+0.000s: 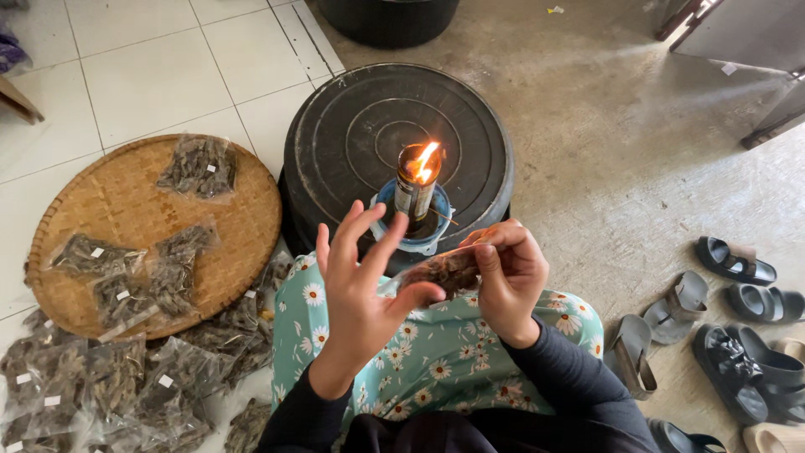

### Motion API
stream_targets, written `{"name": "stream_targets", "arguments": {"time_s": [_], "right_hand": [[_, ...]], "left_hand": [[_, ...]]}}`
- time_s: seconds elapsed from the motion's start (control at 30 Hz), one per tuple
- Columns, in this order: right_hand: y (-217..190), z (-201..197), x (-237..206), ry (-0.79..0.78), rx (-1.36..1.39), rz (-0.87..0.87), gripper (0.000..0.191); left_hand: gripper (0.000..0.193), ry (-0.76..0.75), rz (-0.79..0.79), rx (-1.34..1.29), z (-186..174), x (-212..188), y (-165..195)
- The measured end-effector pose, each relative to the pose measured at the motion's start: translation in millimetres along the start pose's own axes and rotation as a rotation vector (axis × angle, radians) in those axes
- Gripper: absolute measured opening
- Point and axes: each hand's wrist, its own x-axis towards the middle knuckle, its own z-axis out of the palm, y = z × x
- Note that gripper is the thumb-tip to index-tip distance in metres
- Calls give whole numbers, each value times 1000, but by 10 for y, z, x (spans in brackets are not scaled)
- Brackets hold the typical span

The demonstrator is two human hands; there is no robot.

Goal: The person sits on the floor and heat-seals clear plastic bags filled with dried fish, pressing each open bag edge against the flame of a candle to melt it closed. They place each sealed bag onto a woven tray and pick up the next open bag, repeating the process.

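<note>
You sit on a floor that is white tile (159,75) at the left and bare grey concrete (604,143) at the right. On the tiles, a round woven bamboo tray (243,218) carries 3 or so clear plastic packets of dark dried bits (199,166), and a heap of similar packets (101,382) spills past its lower edge. In the middle stands an upturned black plastic tub (360,126); near its front edge a small metal can lamp with an open flame (417,180) sits in a blue ring. Dark sandals (729,335) lie on the concrete at the right.

Your left hand (360,294) has its fingers spread wide and raised, only the thumb pressing the small clear packet of dark dried pieces (444,270). Your right hand (511,281) pinches the packet's right end. The packet lies above your flowered lap, just in front of the tub, its long axis running left to right, tilted slightly up toward the flame.
</note>
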Motion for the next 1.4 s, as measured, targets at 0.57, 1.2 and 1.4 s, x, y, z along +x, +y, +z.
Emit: {"name": "stream_targets", "arguments": {"time_s": [0.57, 1.2, 1.4], "right_hand": [[-117, -21, -30, 13, -78, -110, 7], [-156, 31, 15, -117, -127, -63, 13], [-169, -19, 127, -245, -278, -150, 12]], "left_hand": [[40, -60, 19, 126, 124, 84, 191], [10, 34, 141, 175, 184, 123, 183], [14, 75, 180, 186, 250, 129, 156]]}}
